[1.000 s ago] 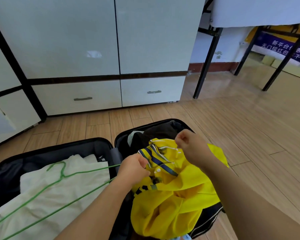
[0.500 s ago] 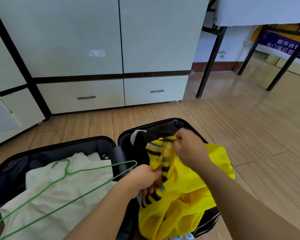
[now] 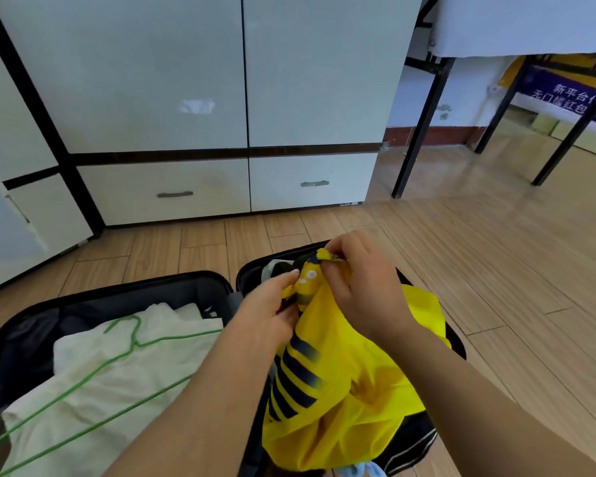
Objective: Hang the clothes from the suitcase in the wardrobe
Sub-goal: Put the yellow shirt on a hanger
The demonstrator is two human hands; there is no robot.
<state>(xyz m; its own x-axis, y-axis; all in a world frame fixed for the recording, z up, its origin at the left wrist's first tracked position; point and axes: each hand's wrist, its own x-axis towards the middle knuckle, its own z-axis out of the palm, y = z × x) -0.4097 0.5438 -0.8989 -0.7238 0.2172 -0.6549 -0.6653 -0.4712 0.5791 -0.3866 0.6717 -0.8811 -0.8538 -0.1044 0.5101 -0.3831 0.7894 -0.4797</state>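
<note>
Both hands have climbed since a second ago, bunching the collar end of the yellow shirt (image 3: 355,383) higher over the right half of the suitcase (image 3: 172,287). Right hand (image 3: 362,290) pinches the top fold, fingers curled tight; left hand (image 3: 270,315) grips the cloth just below, thumb extended along it. One shirt: smooth, creased fabric, navy stripes down one strip. One suitcase, black, open flat, two halves. Left half holds one white crumpled garment (image 3: 111,373) with one thin green wire hanger (image 3: 131,342) lying on it. Wardrobe (image 3: 193,80) behind: glossy white, two doors shut, two drawers with metal handles
</note>
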